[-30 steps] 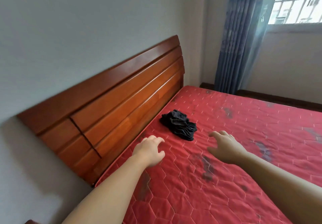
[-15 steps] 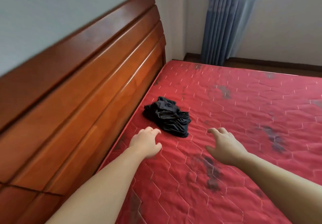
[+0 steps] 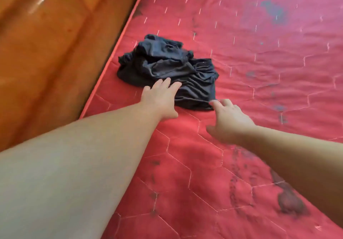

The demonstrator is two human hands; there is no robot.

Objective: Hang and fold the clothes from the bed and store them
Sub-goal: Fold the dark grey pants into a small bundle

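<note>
Crumpled dark clothes (image 3: 167,71) heaped on the red quilted mattress (image 3: 259,71), close to its left edge beside the wooden headboard (image 3: 46,53). Left hand (image 3: 159,101) stretched out, fingers straight and slightly apart, tips on the near side of the heap. Right hand (image 3: 228,121) with fingers loosely spread (holding nothing), tips just at the heap's near right corner; contact unclear. Dark stains on the mattress nearer the camera.
</note>
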